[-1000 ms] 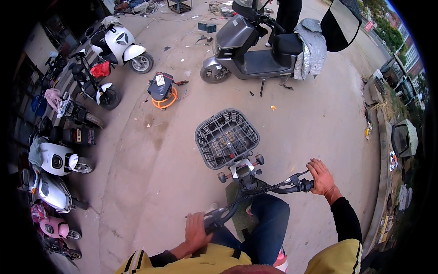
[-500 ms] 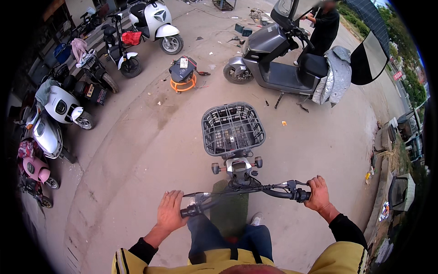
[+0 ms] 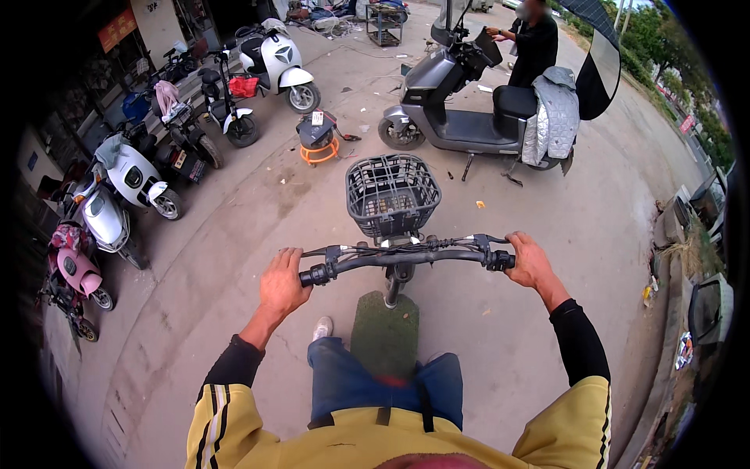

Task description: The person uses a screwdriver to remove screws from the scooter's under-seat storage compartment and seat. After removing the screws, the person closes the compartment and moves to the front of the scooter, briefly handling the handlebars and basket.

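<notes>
I stand astride a small electric scooter with both arms reaching forward to its black handlebar [image 3: 422,256]. My left hand [image 3: 283,283] is closed on the left grip, fingers beside the brake lever. On the right grip, my right hand [image 3: 530,261] is closed too, its fingertips near the other lever. Ahead of the bar sits a dark grey plastic basket [image 3: 360,205], whose open grid shows the ground through it. A green mat [image 3: 384,332] covers the footboard between my legs. One white shoe [image 3: 323,327] is on the ground left of it.
A grey scooter [image 3: 480,129] with a silver cover [image 3: 553,117] stands ahead right; a person in black [image 3: 537,47] is behind it. Ahead left is an orange-framed stool [image 3: 319,150] with a dark object on top. Several parked scooters [image 3: 129,176] line the left; a curb [image 3: 664,344] runs right.
The view has tilted up, showing more of the background. The handlebar and both hands appear higher, and the bar has turned nearly level. A white shoe now shows left of the footboard.
</notes>
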Available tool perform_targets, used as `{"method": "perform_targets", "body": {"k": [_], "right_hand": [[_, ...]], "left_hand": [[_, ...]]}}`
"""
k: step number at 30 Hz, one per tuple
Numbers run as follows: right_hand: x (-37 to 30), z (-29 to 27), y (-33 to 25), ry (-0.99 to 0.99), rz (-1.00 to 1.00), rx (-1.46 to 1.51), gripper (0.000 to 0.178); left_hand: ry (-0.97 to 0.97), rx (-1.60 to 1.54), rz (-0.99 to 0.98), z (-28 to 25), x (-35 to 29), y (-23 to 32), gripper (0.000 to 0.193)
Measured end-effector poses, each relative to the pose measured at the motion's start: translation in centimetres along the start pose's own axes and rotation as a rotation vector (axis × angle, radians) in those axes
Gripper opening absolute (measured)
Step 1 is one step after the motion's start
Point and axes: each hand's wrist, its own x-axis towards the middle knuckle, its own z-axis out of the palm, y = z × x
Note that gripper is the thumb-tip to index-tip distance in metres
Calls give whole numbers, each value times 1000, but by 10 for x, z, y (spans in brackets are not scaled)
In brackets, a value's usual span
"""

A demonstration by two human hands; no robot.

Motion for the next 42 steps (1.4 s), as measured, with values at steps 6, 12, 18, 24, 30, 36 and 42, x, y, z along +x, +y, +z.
{"method": "perform_targets", "body": {"k": [6, 12, 18, 24, 30, 36, 42], "right_hand": [[-108, 5, 47, 66, -106, 0, 84], [-102, 5, 43, 186, -123, -15, 83], [-148, 60, -26, 616, -39, -22, 68], [-162, 202, -97, 191, 155, 706, 50], [-33, 288, -85, 265, 246, 661, 43], [37, 381, -14, 43, 46, 231, 39], [56, 386, 1, 160, -230, -223, 35]], "left_hand": [[-19, 28, -4, 3, -88, 65, 76], [-27, 60, -31, 3, -74, 69, 76], [3, 71, -16, 15, -65, 67, 75], [-18, 73, -47, 26, -58, 65, 76], [-11, 89, -22, 22, -48, 54, 76], [-5, 34, 24, 30, -30, 47, 78], [19, 3, 4, 38, -25, 47, 79]]}}
